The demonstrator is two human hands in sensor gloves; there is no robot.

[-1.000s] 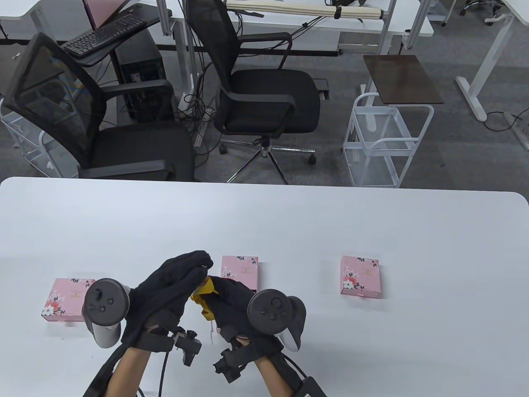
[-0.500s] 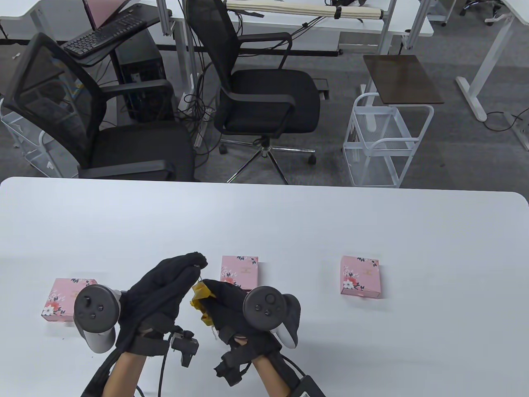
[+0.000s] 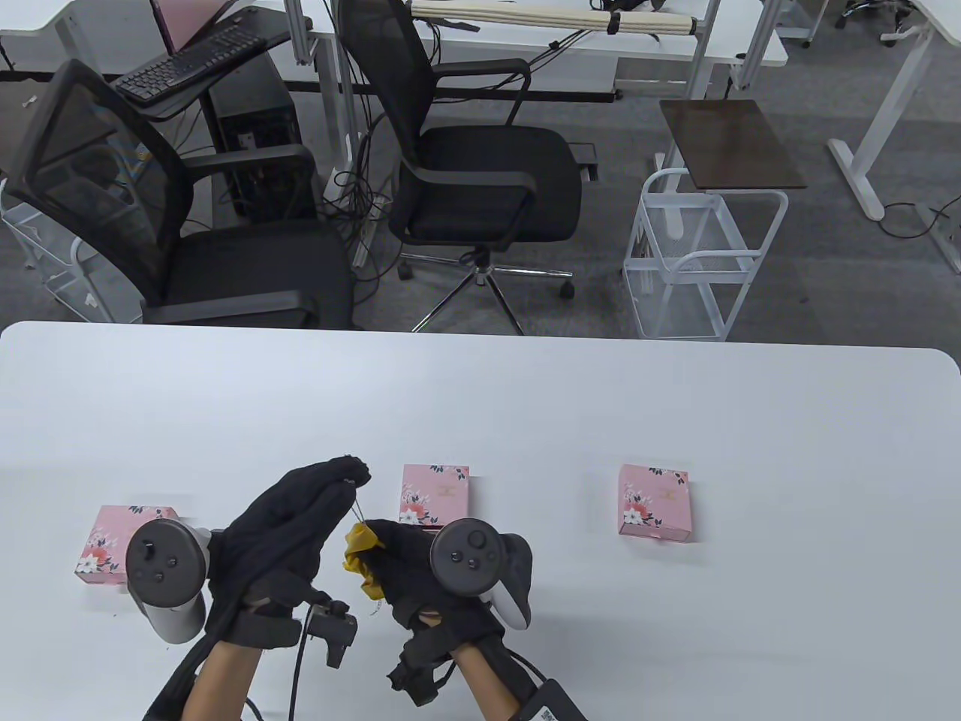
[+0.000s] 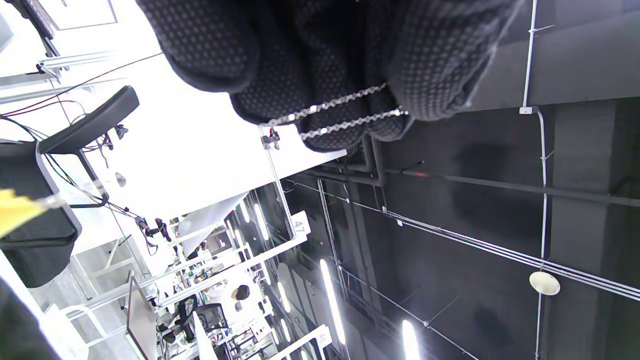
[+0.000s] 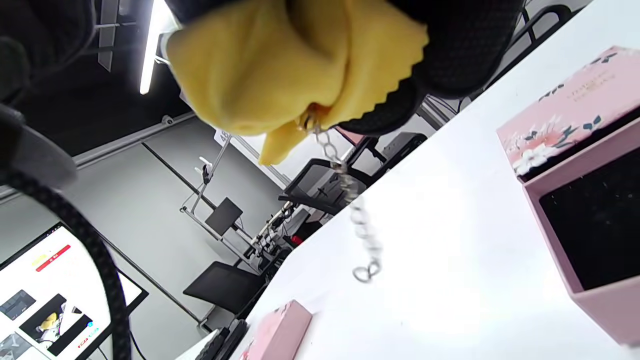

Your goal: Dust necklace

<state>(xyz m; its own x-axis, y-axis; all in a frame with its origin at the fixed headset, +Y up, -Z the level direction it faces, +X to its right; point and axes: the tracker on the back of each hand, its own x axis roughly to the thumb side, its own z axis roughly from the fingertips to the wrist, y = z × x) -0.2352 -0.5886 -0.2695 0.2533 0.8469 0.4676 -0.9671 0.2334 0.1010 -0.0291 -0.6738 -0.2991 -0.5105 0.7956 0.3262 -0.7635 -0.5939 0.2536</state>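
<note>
Pinching the necklace chain: left hand | right hand is gripping a yellow cloth around it | three pink boxes are sitting on the table

The number 47 stands on a white hanging sign, far below the left hand's fingers in the left wrist view. In the right wrist view a white sign just under the yellow cloth in the right hand's fingers shows a number that starts with 4; the rest is hidden. The pink boxes carry small gold lettering, too tiny to read.
</note>
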